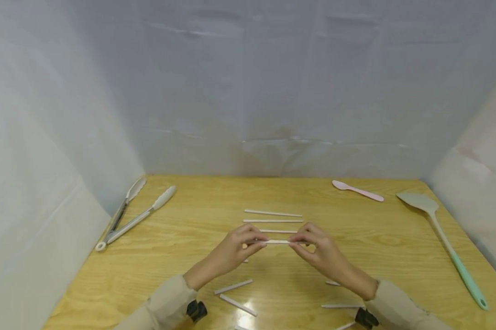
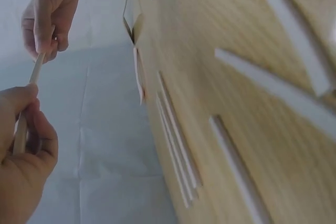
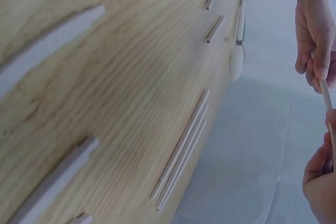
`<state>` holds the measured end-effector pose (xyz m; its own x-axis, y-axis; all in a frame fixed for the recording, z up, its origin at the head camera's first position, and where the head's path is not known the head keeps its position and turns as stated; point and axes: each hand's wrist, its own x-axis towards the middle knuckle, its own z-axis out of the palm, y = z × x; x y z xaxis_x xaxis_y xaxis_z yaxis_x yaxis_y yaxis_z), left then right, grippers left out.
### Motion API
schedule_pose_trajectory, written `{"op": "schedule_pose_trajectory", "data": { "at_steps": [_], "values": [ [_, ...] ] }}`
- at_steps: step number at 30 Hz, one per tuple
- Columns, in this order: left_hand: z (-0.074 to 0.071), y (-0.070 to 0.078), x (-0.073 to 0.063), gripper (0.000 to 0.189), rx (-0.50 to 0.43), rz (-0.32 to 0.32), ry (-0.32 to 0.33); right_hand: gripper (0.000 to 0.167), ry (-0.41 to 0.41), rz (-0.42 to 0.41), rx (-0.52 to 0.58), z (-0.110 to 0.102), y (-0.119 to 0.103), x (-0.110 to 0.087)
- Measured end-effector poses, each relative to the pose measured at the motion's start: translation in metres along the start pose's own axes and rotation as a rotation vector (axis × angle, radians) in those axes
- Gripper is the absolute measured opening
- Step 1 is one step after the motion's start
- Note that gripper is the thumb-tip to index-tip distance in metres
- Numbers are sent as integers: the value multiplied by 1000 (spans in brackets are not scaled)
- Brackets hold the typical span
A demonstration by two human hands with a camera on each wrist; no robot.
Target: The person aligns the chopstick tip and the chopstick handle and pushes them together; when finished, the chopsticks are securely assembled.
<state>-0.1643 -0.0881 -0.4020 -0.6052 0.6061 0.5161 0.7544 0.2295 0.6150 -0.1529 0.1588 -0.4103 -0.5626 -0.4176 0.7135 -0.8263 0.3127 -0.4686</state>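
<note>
Level between both hands is a thin white stick (image 1: 278, 242), raised above the wooden table. My left hand (image 1: 234, 247) pinches its left part between thumb and fingers. On the other side, my right hand (image 1: 323, 254) pinches the right part the same way. The left wrist view shows the held stick (image 2: 38, 70) clear of the tabletop, with a short bare length between the two hands. Just beyond the hands, similar sticks (image 1: 272, 221) lie in near-parallel rows, one partly covered by the fingers.
More loose sticks (image 1: 238, 305) lie at the near left, and others (image 1: 342, 306) at the near right, partly behind the forearm. Spread tongs (image 1: 130, 224) rest at the left edge. A pink spoon (image 1: 357, 190) and a spatula with a green handle (image 1: 446, 238) lie on the right.
</note>
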Motion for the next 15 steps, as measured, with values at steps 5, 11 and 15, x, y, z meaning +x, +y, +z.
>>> {"op": "schedule_pose_trajectory", "data": {
  "at_steps": [5, 11, 15],
  "values": [
    [-8, -5, 7, 17, 46, 53, -24, 33, -21, -12, -7, -3, 8, 1],
    [-18, -6, 9, 21, 73, -84, -78, 31, 0, 13, -35, -8, 22, 1],
    [-22, -15, 5, 22, 110, -149, -91, 26, -4, 72, -74, -11, 31, -4]
  ]
}}
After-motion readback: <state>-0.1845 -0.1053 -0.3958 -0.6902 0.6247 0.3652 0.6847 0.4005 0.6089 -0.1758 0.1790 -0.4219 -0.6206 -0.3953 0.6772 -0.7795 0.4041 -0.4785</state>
